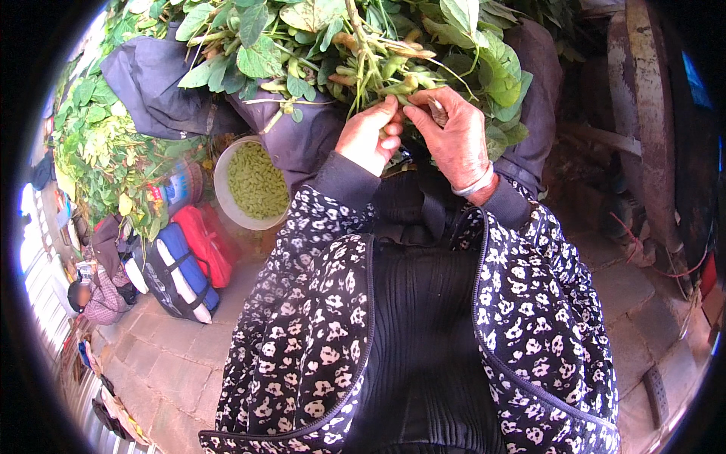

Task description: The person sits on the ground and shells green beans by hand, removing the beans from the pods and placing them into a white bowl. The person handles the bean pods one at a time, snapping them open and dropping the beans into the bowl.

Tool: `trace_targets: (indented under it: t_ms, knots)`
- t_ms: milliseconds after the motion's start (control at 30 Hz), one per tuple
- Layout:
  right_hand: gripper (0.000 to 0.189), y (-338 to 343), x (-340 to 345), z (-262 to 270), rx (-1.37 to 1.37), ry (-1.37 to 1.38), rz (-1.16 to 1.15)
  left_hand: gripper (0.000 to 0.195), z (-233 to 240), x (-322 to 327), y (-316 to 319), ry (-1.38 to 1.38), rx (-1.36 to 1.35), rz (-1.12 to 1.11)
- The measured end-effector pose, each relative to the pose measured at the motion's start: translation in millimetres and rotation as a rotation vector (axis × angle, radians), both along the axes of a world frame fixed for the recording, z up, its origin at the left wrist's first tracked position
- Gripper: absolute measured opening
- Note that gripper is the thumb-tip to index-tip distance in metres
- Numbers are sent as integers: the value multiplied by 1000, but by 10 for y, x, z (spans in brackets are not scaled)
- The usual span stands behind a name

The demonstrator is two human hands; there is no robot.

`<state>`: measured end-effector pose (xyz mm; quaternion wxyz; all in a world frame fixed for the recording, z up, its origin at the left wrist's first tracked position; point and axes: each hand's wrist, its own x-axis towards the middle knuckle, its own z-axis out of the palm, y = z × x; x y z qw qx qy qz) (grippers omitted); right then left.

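Leafy soybean plants (261, 57) lie across my lap, with green and browning pods (397, 65) clustered on the stems. At the lower edge of that cluster, my left hand (374, 136) and my right hand (456, 139) meet at one green soybean pod (405, 101). Thumb and fingers of each hand pinch it. A pale, dry-looking scrap (438, 112) sits against my right palm; I cannot tell what it is. Left of my knee stands a white plastic bucket (224, 196) holding many shelled green beans (256, 180).
More soybean plants (96, 142) are heaped at the left. Beside them are a red bag (204, 244), a blue and black bag (181, 275) and a plastic container (184, 184). A person (105, 298) is farther left. A worn wooden frame (646, 113) stands at right on paving (164, 363).
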<state>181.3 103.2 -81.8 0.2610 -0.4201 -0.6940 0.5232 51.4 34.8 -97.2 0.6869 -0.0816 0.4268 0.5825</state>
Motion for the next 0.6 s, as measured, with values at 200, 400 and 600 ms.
trace_targets:
  t_ms: [200,400,600]
  knots:
    - [20,-69,48,45,-258,6,85,17,-45,94,0,40,-99,154]
    - [21,-122,199,41,-163,-53,229,24,-34,173,5,336,-95,71]
    - [18,-96,197,251,-277,-92,209,22,-20,261,39,495,-116,127]
